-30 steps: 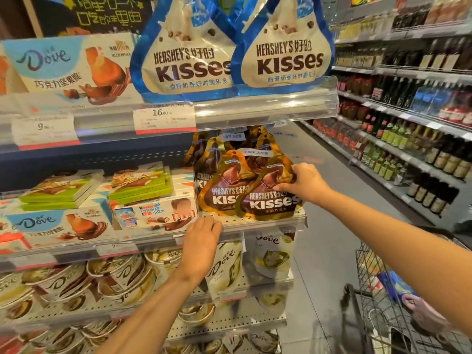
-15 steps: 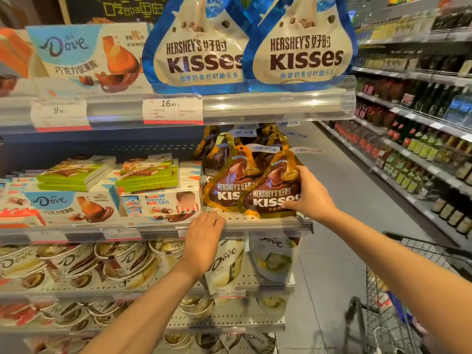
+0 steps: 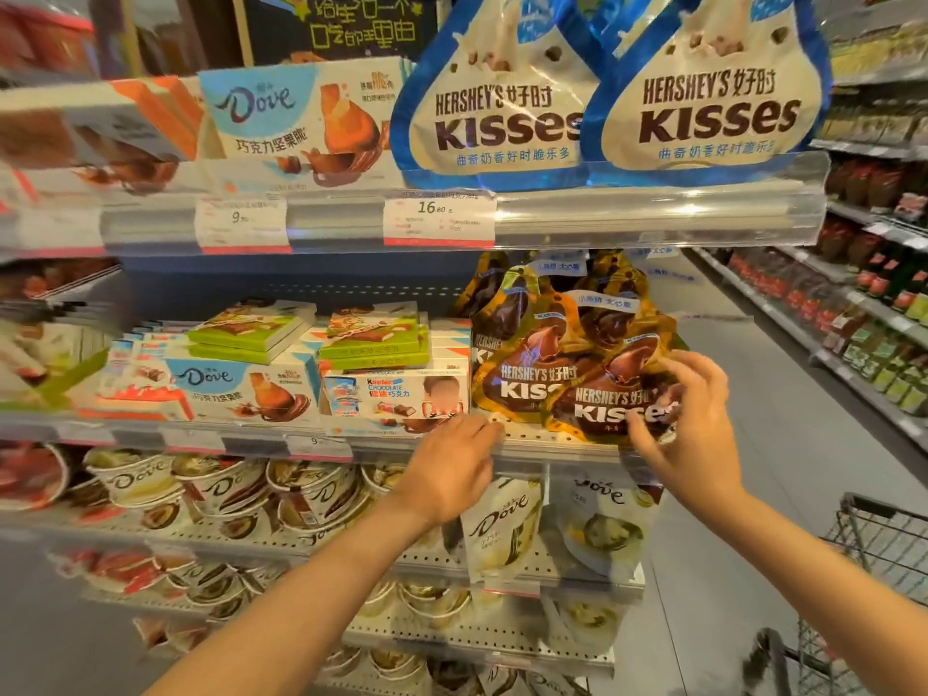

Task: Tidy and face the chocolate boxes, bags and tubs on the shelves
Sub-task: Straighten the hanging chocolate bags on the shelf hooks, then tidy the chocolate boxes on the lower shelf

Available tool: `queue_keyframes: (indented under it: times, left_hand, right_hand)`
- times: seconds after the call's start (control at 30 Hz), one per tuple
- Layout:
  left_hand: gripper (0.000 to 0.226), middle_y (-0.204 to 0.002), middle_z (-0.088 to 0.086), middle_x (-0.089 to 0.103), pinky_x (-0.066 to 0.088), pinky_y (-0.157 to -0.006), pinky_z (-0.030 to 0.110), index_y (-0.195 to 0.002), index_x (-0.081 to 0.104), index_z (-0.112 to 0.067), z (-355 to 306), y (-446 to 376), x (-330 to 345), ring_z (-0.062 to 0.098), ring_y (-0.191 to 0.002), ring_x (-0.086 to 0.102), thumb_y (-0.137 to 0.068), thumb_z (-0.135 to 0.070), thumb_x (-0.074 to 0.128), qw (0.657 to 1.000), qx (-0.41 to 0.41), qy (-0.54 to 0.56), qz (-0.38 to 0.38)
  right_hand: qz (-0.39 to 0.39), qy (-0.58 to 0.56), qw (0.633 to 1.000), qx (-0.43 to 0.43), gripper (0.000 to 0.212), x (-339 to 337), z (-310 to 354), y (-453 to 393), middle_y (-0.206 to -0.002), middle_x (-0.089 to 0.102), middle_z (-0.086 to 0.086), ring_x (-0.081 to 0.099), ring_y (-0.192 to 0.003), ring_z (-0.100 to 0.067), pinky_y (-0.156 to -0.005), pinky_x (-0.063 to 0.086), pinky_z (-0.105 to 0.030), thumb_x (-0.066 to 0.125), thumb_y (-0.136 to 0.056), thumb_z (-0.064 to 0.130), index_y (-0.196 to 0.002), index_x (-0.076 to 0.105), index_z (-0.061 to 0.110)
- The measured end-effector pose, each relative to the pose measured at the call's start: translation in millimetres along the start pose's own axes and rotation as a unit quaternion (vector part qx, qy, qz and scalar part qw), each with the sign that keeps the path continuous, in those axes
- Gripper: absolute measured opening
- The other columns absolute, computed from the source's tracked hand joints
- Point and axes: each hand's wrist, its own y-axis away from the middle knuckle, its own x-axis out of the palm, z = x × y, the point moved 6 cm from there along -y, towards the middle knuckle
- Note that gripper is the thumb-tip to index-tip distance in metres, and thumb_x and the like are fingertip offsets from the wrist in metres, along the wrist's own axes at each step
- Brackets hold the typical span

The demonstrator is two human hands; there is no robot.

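We see the front brown Kisses bag [image 3: 610, 406] standing upright at the right end of the middle shelf [image 3: 552, 447], its long axis vertical, pointed top up and label facing us. Our right hand [image 3: 690, 434] is at the bag's right edge, its fingers [image 3: 648, 434] curled over the lower front of the bag, thumb higher on its right side, so it pinches the bag. A 2nd brown bag [image 3: 527, 379] stands just left, overlapped. Our left hand [image 3: 452, 469] rests on the shelf's front edge, fingers relaxed, holding nothing.

Right hand [image 3: 690, 419] slid down — now fronting the Kisses bag [image 3: 610, 399].
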Motion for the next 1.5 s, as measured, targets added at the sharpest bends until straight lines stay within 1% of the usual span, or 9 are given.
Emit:
queue_keyframes:
  times: [0.17,0.3,0.47,0.63,0.87,1.03,1.23,1.37,1.5]
  left_hand:
    - [0.026,-0.097,0.011,0.059,0.048,-0.074,0.038,-0.1,0.06,-0.005,30,26,-65,0.026,-0.086,0.054,-0.085,-0.023,0.049,0.984,0.037,0.004,-0.173]
    - [0.032,-0.094,0.012,0.056,0.036,-0.076,0.037,-0.097,0.06,-0.005,82,38,-113,0.023,-0.091,0.044,-0.082,-0.032,0.051,0.961,-0.016,-0.05,-0.272]
    - [0.069,-0.121,0.007,0.05,0.04,-0.092,0.039,-0.122,0.051,-0.014,144,19,-127,0.025,-0.112,0.046,-0.071,-0.057,0.068,0.983,-0.09,-0.099,-0.129]
    - [0.06,-0.127,0.003,0.054,0.043,-0.095,0.038,-0.126,0.054,-0.02,157,4,-119,0.023,-0.113,0.051,-0.077,-0.052,0.067,0.996,-0.052,-0.05,-0.06]
    - [0.054,-0.125,0.001,0.055,0.042,-0.095,0.036,-0.13,0.05,-0.02,159,2,-119,0.021,-0.114,0.049,-0.086,-0.05,0.057,0.998,-0.004,-0.028,-0.059]
    - [0.069,-0.138,-0.003,0.048,0.026,-0.104,0.037,-0.136,0.043,-0.027,170,5,-127,0.018,-0.125,0.04,-0.08,-0.067,0.051,0.998,0.029,-0.018,-0.048]
    - [0.084,-0.13,0.012,0.053,0.036,-0.099,0.047,-0.127,0.049,-0.014,236,15,-155,0.033,-0.122,0.044,-0.078,-0.079,0.03,0.972,-0.216,-0.075,-0.06]
    - [0.125,-0.146,0.017,0.036,0.038,-0.102,0.048,-0.146,0.022,-0.007,271,17,-146,0.04,-0.13,0.036,-0.057,-0.093,0.038,0.93,-0.348,-0.035,0.115]
    - [0.112,-0.148,0.012,0.036,0.038,-0.103,0.043,-0.143,0.03,-0.01,274,7,-142,0.035,-0.128,0.042,-0.06,-0.083,0.05,0.925,-0.326,-0.066,0.184]
  right_hand:
    - [0.077,0.016,0.988,-0.131,0.025,29,69,-14,-0.098,0.06,-0.014,0.061,-0.084,-0.027,-0.063,0.052,-0.032,0.069,-0.076,0.001,-0.099,0.061,-0.001]
    - [0.141,-0.012,0.988,-0.057,0.018,73,118,-40,-0.104,0.057,-0.006,0.057,-0.094,-0.023,-0.072,0.047,-0.035,0.055,-0.09,0.02,-0.105,0.06,0.011]
    - [0.169,0.048,0.983,0.049,0.035,126,157,-79,-0.121,0.053,-0.008,0.05,-0.112,-0.026,-0.09,0.041,-0.037,0.046,-0.095,0.033,-0.116,0.063,0.01]
    - [0.215,0.187,0.951,0.123,0.056,155,168,-88,-0.107,0.061,-0.014,0.056,-0.101,-0.033,-0.081,0.039,-0.039,0.032,-0.095,0.051,-0.09,0.066,0.006]
    - [0.211,-0.087,0.93,0.288,0.051,162,174,-91,-0.083,0.068,-0.022,0.063,-0.079,-0.033,-0.072,0.048,-0.04,0.059,-0.087,0.045,-0.083,0.066,-0.006]
    - [0.228,-0.244,0.855,0.397,0.021,167,169,-91,-0.072,0.06,-0.002,0.062,-0.049,-0.012,-0.042,0.046,-0.021,0.068,-0.084,0.026,-0.091,0.053,0.013]
    - [0.255,-0.293,0.807,0.446,0.022,173,159,-90,-0.063,0.072,-0.002,0.072,-0.068,-0.019,-0.09,0.05,-0.044,0.067,-0.084,0.019,-0.095,0.05,0.01]
    - [0.266,-0.294,0.792,0.463,0.035,172,164,-90,-0.084,0.071,-0.01,0.072,-0.074,-0.022,-0.076,0.058,-0.04,0.067,-0.085,0.017,-0.111,0.045,0.006]
    - [0.27,-0.302,0.776,0.483,0.048,171,166,-90,-0.113,0.061,-0.018,0.068,-0.083,-0.026,-0.045,0.056,-0.027,0.066,-0.086,0.016,-0.125,0.04,0.004]
